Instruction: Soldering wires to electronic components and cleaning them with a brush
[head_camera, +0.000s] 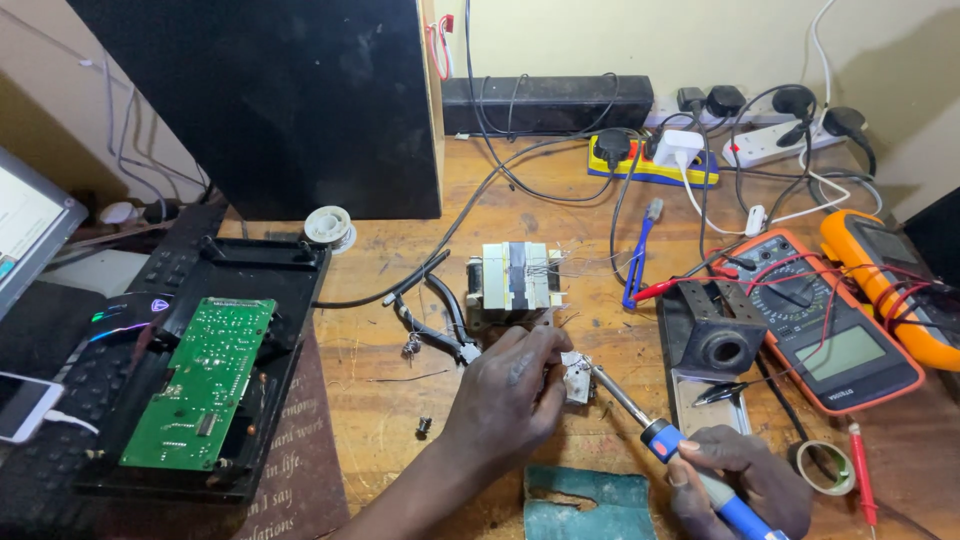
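Centrally, a small white part (577, 378) sits low on the wooden counter (380, 400), pinched in the left hand (510, 390). The right hand (745, 480) grips a blue-handled soldering iron (660, 435), its tip touching the part. Just behind stands a transformer (515, 280). A soldering stand (715, 335) and orange multimeter (830, 330) lie to the right; a green circuit board (200, 380) rests in a black casing at left.

The left hand (510, 395) hides most of the small white part (576, 378) — the soldering iron (690, 465) handle runs off-frame
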